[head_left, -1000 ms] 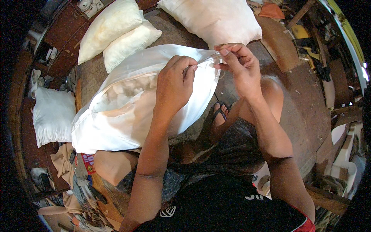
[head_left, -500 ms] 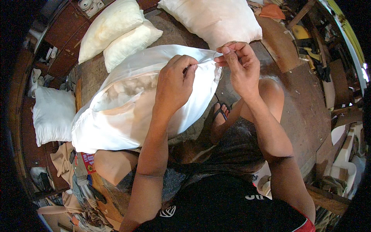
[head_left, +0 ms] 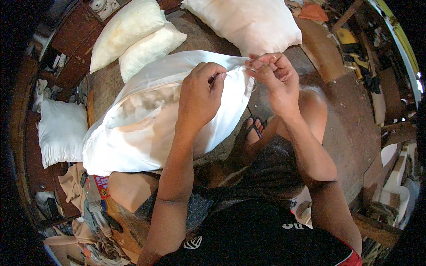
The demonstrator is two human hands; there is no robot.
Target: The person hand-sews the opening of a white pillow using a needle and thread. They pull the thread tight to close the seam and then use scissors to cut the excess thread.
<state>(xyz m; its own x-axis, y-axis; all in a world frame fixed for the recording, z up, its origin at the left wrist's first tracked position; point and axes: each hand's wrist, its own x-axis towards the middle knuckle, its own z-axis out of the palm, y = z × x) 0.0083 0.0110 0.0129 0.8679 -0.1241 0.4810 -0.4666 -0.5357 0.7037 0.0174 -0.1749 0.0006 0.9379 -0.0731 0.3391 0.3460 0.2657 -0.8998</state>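
A white pillow (head_left: 133,153) lies across my lap, with a long gap along its upper side that shows loose white stuffing (head_left: 146,104). My left hand (head_left: 200,91) pinches the fabric edge where the gap closes toward the pillow's right corner. At that corner, my right hand (head_left: 278,80) has its fingertips pressed together against the cloth. Between them is a thin, shiny piece that looks like a needle; a fine loop of thread hangs below from the corner. The fingers partly hide the needle.
Two cream pillows (head_left: 128,33) overlap at the back left, and a larger white pillow (head_left: 248,24) lies at the back. Another white pillow (head_left: 63,128) is at far left. Cloth scraps (head_left: 91,221) are heaped at lower left; tools (head_left: 357,62) and boards line the right.
My right fingers have moved slightly down and in against the pillow's corner, and the thread loop now hangs lower. My left hand keeps its pinch in the same place.
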